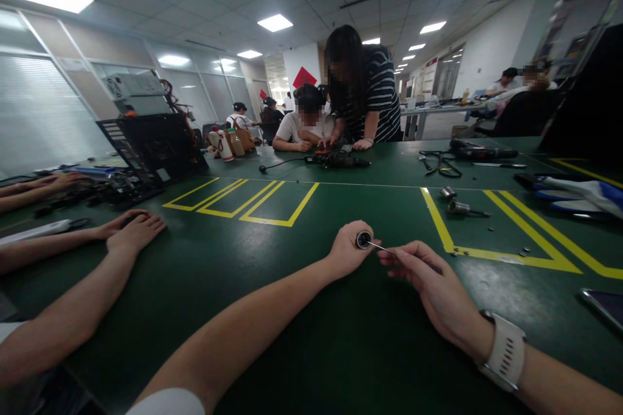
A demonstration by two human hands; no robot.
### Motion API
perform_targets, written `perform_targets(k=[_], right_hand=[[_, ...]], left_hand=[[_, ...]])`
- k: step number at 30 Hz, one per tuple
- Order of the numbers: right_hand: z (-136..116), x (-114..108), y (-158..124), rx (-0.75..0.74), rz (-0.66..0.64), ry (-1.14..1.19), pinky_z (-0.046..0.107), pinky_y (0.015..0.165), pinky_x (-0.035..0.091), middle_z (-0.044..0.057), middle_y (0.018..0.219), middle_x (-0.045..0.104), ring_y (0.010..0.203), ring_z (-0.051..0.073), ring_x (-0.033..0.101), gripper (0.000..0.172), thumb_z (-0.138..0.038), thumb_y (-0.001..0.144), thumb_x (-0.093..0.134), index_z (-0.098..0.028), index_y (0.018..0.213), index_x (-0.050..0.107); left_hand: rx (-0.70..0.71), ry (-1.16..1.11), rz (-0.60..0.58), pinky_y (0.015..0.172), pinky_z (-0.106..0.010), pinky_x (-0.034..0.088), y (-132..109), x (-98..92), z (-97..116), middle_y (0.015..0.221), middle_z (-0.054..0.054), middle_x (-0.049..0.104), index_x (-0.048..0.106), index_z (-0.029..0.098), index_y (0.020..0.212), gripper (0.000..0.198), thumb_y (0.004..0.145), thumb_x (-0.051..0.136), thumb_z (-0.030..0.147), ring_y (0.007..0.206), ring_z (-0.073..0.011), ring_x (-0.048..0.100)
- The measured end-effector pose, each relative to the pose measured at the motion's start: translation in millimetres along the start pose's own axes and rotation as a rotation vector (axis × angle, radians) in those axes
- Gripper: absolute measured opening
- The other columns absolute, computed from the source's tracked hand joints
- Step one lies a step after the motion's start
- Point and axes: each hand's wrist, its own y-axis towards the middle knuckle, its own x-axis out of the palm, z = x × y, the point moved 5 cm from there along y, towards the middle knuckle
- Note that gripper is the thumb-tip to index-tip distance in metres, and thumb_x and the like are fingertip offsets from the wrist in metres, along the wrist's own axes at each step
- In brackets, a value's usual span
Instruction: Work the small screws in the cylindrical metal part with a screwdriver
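My left hand (344,251) is closed around a short round part (363,240) with a metal rim and a dark inside, its open end facing up towards me. My right hand (426,279) pinches a thin metal rod-like tool (381,247). The tip of that tool reaches the open end of the round part; how deep it goes I cannot tell. Both hands are just above the green table (302,298). To the right lie two cylindrical metal parts, one small (447,193) and one with a shaft (461,209). Several tiny metal pieces (466,253) lie near them.
A co-worker's hands (139,228) rest on the table at left. Blue-and-white gloves (579,193) and a phone-like slab (603,308) lie at right. A corded dark tool (338,160) lies across the table, before two people. An open computer case (156,149) stands back left.
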Motion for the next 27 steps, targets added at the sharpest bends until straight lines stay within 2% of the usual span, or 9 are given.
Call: perform_targets(k=[4,8,15,19,23,27], right_hand=[[0.7,1.0,-3.3,-0.04,0.016,-0.151,0.039,0.082,0.043,0.004,0.09,0.067,0.092,0.023,0.059,0.021,-0.042,0.076,0.062,-0.021,0.078,0.063],[1.7,2.0,-3.2,-0.041,-0.005,-0.165,0.038,0.081,0.043,0.004,0.089,0.067,0.092,0.022,0.059,0.019,-0.041,0.077,0.061,-0.021,0.077,0.063],[0.2,1.4,-0.6,0.03,-0.014,0.023,0.039,0.08,0.044,0.005,0.089,0.068,0.092,0.023,0.06,0.02,-0.041,0.073,0.066,-0.021,0.074,0.063],[-0.4,1.4,-0.1,0.033,-0.004,0.044,0.038,0.078,0.045,0.005,0.089,0.068,0.09,0.022,0.06,0.02,-0.041,0.073,0.066,-0.021,0.074,0.063],[-0.9,0.1,-1.1,-0.016,0.045,-0.077,0.039,0.079,0.044,0.005,0.089,0.068,0.09,0.022,0.06,0.021,-0.042,0.074,0.065,-0.021,0.075,0.063],[-0.2,2.3,-2.4,-0.029,0.032,-0.175,0.037,0.078,0.044,0.005,0.088,0.067,0.088,0.022,0.06,0.021,-0.042,0.074,0.064,-0.021,0.076,0.063]], left_hand=[[0.007,0.189,-0.001,0.066,-0.027,0.037,-1.0,-0.3,1.6,0.068,0.002,0.054,0.052,0.017,0.066,0.016,0.078,0.057,0.027,0.066,-0.0123,0.05],[0.03,0.28,-0.033,0.068,-0.028,0.035,-2.0,0.7,5.0,0.069,0.002,0.054,0.052,0.017,0.067,0.014,0.079,0.056,0.024,0.067,-0.0127,0.05],[-0.017,0.027,0.005,0.063,-0.024,0.038,-0.6,-0.1,-1.2,0.068,0.002,0.052,0.05,0.016,0.065,0.021,0.075,0.061,0.031,0.064,-0.0113,0.049],[-0.027,-0.078,0.011,0.06,-0.023,0.039,0.3,1.5,-4.5,0.066,0.003,0.05,0.049,0.016,0.065,0.022,0.074,0.062,0.031,0.061,-0.0101,0.047],[-0.031,0.072,0.003,0.064,-0.025,0.038,0.3,0.5,-2.1,0.067,0.002,0.052,0.051,0.016,0.066,0.017,0.075,0.061,0.027,0.064,-0.0115,0.049],[-0.015,0.258,-0.038,0.069,-0.029,0.037,-0.6,1.3,0.9,0.069,0.001,0.055,0.053,0.017,0.066,0.014,0.077,0.058,0.024,0.068,-0.0133,0.051]])
